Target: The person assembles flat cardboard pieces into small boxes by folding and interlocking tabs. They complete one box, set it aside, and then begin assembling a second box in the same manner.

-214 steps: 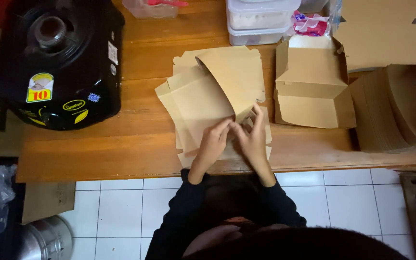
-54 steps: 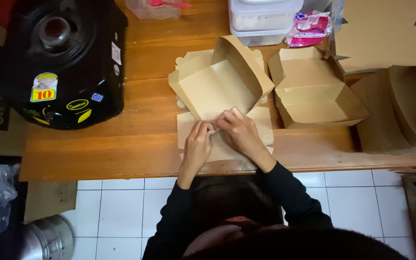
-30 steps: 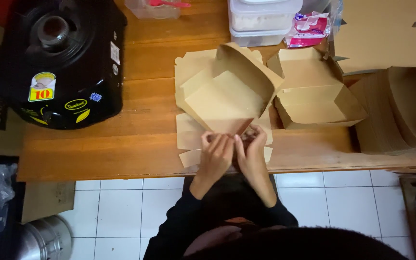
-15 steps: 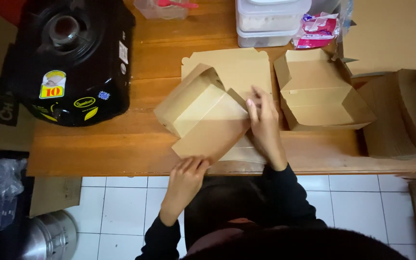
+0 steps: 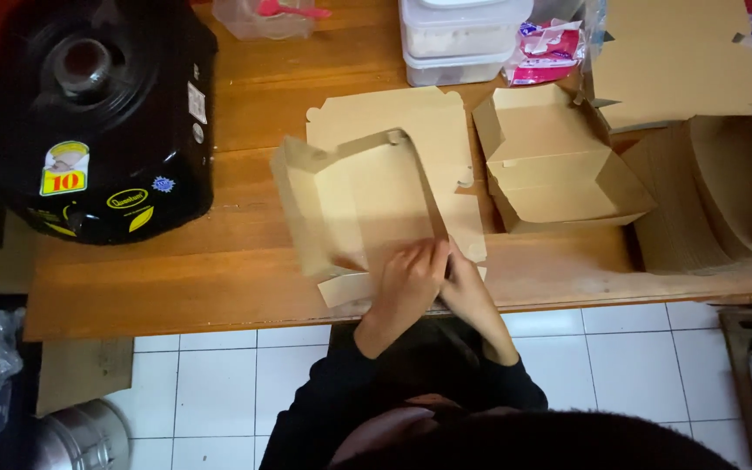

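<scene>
While both hands meet at lower centre of frame | left hand [image 5: 406,283] and right hand [image 5: 467,292] pinch the near corner of the half-folded brown box [image 5: 354,209] on the wooden surface [image 5: 245,113] | best to keep creases square, pressing firmly.

Wooden table [image 5: 245,113], white tiled floor [image 5: 646,365]

Left hand [image 5: 408,283] and right hand [image 5: 467,292] side by side, fingers curled, black-sleeved forearms.
</scene>
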